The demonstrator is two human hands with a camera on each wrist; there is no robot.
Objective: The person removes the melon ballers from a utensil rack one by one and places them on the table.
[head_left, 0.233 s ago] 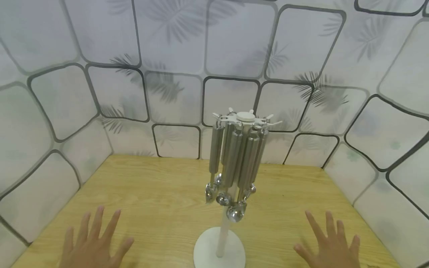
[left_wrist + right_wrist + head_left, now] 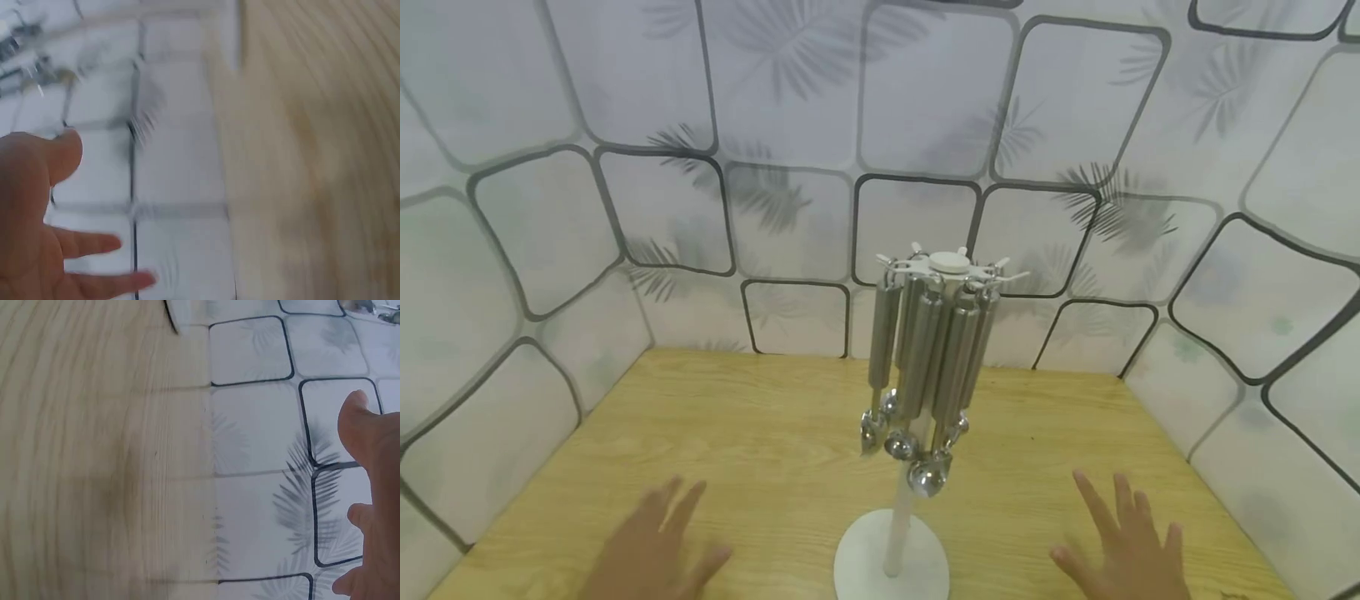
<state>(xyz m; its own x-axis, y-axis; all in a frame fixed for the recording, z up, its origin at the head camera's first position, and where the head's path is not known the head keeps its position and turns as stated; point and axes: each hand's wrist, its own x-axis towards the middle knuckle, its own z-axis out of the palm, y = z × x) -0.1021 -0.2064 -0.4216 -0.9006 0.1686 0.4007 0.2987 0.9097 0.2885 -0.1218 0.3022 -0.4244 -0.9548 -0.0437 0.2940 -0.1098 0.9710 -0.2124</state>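
Note:
A white stand (image 2: pixel 891 554) with a round base and a hooked top rises from the wooden table in the head view. Several shiny metal utensils (image 2: pixel 928 358) hang from its hooks, with thick grey handles above and small rounded, spoon-like ends below. To the left of the base, my left hand (image 2: pixel 651 546) is over the table, blurred, its fingers extended and holding nothing. On the other side, my right hand (image 2: pixel 1127 546) has its fingers spread, also holding nothing. Both hands are apart from the stand. Each wrist view shows its hand's thumb and some fingers held out.
The light wooden tabletop (image 2: pixel 737 450) is enclosed at the back and both sides by pale panels (image 2: pixel 797 221) patterned with dark rounded outlines and grey leaves. The stand is a little right of the middle.
My left hand has moved right, toward the stand, and turned. The right hand has shifted slightly left. The stand and its hanging utensils have stayed in place.

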